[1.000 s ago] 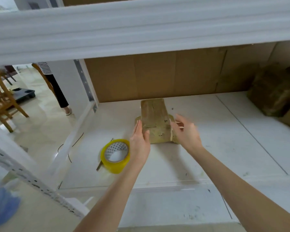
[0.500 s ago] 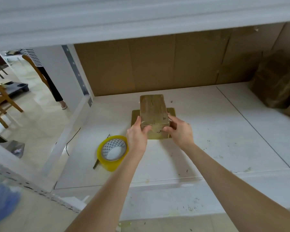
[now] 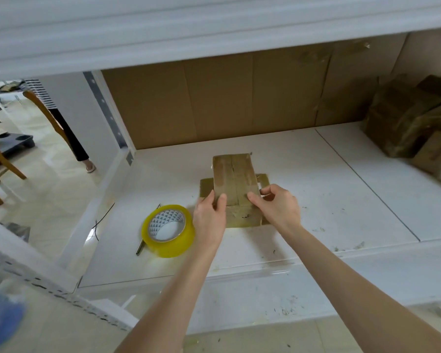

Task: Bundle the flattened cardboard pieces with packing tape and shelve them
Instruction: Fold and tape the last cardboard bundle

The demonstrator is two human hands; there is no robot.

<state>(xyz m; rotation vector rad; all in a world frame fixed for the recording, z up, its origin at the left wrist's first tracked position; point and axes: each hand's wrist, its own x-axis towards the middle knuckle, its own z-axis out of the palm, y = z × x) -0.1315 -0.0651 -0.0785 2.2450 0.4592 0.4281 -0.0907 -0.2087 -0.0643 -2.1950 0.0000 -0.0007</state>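
1. My left hand [image 3: 209, 217] now grips the near left edge of the cardboard bundle [image 3: 236, 179], thumb on top and fingers curled round the side; a second ago it stood open beside it
2. My right hand [image 3: 278, 207] pinches the near right corner, thumb over the top face, where earlier its fingers were spread and clear of the cardboard
3. The bundle itself has barely shifted: a narrow taped block lying on a wider flat piece, mid-depth on the shelf [image 3: 316, 200]. I cannot tell whether its near end is lifted
4. The tape roll [image 3: 167, 230] sits just beside my left hand, untouched
5. With both hands closed on it and the tape left alone, I judge bundling is finished and placing begins, probably toward the other bundles [image 3: 405, 123] far right
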